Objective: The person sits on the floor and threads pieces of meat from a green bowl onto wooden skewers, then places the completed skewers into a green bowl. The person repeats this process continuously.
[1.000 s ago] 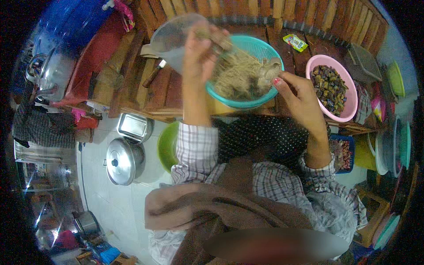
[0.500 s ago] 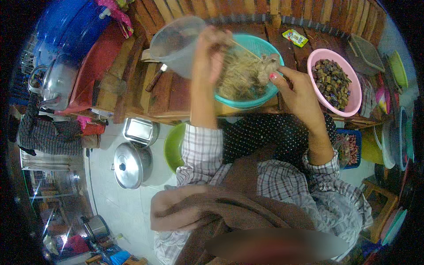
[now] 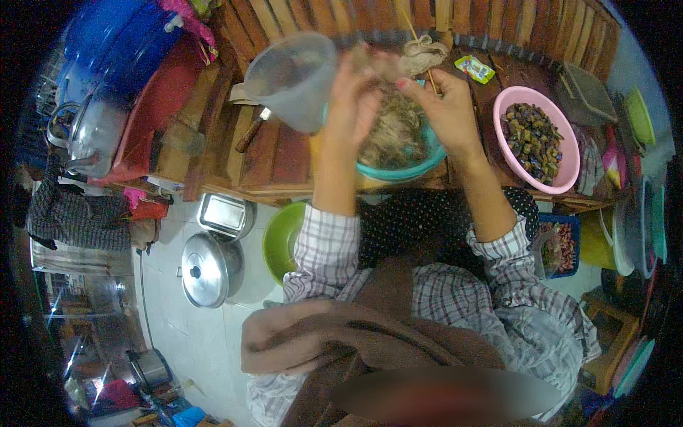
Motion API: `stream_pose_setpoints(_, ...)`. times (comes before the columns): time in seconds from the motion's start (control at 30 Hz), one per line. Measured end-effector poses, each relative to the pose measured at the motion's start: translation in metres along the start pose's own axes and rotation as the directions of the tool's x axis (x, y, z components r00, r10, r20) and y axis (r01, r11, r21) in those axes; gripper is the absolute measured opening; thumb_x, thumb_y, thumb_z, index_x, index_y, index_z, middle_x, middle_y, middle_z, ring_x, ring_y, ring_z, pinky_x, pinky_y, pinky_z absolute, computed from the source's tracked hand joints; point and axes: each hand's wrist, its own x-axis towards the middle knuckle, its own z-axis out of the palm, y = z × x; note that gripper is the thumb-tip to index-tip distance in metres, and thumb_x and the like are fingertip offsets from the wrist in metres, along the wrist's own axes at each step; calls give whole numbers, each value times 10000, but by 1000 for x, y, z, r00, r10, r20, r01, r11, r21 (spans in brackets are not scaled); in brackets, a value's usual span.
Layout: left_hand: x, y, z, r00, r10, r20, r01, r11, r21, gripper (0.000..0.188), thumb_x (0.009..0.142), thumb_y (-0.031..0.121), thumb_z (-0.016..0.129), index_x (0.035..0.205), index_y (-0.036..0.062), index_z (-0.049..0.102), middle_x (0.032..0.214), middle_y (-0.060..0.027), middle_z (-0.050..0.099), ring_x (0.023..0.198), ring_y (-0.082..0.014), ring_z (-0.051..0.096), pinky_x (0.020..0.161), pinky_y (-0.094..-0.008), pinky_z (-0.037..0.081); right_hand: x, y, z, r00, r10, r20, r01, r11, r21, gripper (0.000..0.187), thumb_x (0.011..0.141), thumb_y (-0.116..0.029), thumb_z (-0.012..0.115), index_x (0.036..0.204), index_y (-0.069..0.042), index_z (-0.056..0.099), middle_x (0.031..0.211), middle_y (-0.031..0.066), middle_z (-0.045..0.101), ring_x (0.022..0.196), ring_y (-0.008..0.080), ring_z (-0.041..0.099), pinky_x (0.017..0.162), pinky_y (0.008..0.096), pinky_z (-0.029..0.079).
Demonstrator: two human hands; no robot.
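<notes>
My right hand (image 3: 449,110) pinches a thin wooden skewer (image 3: 408,21) that points up and away. A folded, pale beige piece of food (image 3: 425,55) is threaded on it above my fingers. My left hand (image 3: 359,96), blurred by motion, is closed on a greyish-beige stringy clump (image 3: 386,65); its exact kind is unclear. Both hands are over a turquoise basin (image 3: 402,173) that holds a heap of similar stringy food (image 3: 395,132). My forearms and hands hide part of the basin.
A translucent plastic tub (image 3: 295,78) stands left of my left hand, near a knife (image 3: 252,132). To the right is a pink bowl (image 3: 571,160) of dark brown pieces, with a small green-yellow packet (image 3: 475,69) behind. A green basin (image 3: 277,249) and lidded pot (image 3: 203,270) sit below the wooden bench.
The skewer has passed from my left hand to my right and now points upward with the folded piece on it. My left hand has taken up a stringy clump.
</notes>
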Motion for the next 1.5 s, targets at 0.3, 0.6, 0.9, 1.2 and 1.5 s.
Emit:
stream_pose_setpoints(0.3, -4, 7, -4, 975, -188, -122, 213, 944, 252, 355, 898, 70, 603, 1234, 40, 496, 1163, -96, 609, 1047, -199, 610, 820, -331, 539, 5, 11, -2, 994, -63, -88, 36, 959, -280, 209, 808, -181, 749, 945, -28, 708, 694, -62, 526, 639, 31, 394, 567, 215, 343)
stream_pose_setpoints(0.6, -5, 9, -4, 975, -167, -145, 206, 926, 318, 341, 872, 115, 656, 1185, 83, 524, 1114, -58, 622, 1027, -165, 596, 835, -303, 502, 3, -2, -23, 999, -47, 8, 47, 930, -365, 258, 879, -197, 665, 1059, -12, 670, 881, 21, 661, 780, 71, 533, 718, 246, 441)
stream_pose_setpoints(0.9, 4, 20, -19, 997, 44, -66, -27, 969, 245, 385, 856, 64, 670, 1190, 5, 489, 1115, -149, 623, 1021, -236, 623, 869, -344, 526, -38, -7, -73, 968, -110, 224, 198, 886, -420, 277, 971, -193, 470, 1060, 22, 620, 966, 194, 676, 898, 311, 650, 828, 377, 484)
stream_pose_setpoints(1.2, 2, 22, -13, 997, 78, -19, -71, 962, 262, 361, 849, 13, 651, 1172, 12, 488, 1106, -170, 625, 1036, -276, 623, 903, -381, 527, -47, -16, -77, 955, -139, 263, 268, 787, -556, 194, 921, -138, 485, 948, -3, 623, 878, 236, 642, 869, 418, 618, 773, 458, 486)
stream_pose_setpoints(1.5, 0, 23, -17, 994, 91, 63, -108, 910, 400, 432, 830, 63, 687, 1199, 17, 468, 1164, -190, 603, 1089, -313, 596, 949, -426, 487, -49, -25, -73, 947, -189, 261, 313, 727, -611, 178, 903, -118, 480, 916, -7, 619, 868, 258, 630, 864, 439, 607, 775, 508, 473)
